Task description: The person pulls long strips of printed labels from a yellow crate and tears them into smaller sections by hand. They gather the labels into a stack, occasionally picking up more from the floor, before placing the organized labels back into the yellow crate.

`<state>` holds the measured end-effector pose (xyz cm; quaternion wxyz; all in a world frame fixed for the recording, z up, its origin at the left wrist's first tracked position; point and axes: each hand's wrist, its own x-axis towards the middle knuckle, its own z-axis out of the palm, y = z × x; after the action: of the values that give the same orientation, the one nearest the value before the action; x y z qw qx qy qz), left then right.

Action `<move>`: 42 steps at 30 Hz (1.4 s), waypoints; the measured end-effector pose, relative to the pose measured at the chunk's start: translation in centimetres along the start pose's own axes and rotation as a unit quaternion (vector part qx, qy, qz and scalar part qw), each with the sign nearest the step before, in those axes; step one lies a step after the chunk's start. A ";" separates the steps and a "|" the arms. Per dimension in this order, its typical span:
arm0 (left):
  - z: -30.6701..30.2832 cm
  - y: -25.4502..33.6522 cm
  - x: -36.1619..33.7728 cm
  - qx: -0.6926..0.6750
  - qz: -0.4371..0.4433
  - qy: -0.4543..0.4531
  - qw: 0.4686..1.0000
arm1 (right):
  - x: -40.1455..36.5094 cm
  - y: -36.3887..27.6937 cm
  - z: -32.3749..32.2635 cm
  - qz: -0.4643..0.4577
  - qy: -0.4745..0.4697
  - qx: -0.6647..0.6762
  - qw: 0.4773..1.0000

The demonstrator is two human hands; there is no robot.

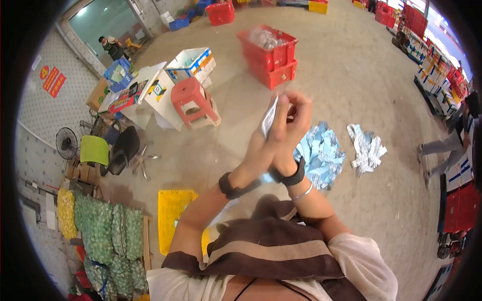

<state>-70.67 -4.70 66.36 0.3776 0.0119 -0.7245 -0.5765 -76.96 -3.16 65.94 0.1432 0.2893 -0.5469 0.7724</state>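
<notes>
My left hand (262, 145) and my right hand (298, 116) are raised close together in front of me, overlapping at the palms. A thin white folded piece, like paper (271, 116), stands along the left hand's fingers, and that hand is closed on it. The fingers of my right hand are curled into a pinch; what they hold, if anything, is hidden. Beyond my right wrist, a heap of light blue paper-like strips (325, 155) lies on the floor. A smaller heap of whitish strips (367, 149) lies to its right.
Ahead stand two stacked red crates (273, 57). A red stool (191, 98) is beside a white table (155, 95) at the left. A yellow crate (165, 220) sits by my left arm, near stacked green net sacks (95, 226). People are at far left and right.
</notes>
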 end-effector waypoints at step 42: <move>-19.4 17.6 12.5 -0.218 0.028 0.064 0.973 | 4.7 1.8 2.5 0.350 -0.780 0.317 0.410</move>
<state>-61.38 -20.51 88.86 0.4325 -0.0538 -0.5556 -0.7081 -80.97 -6.54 67.97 -0.7305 0.5751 -0.1924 0.3140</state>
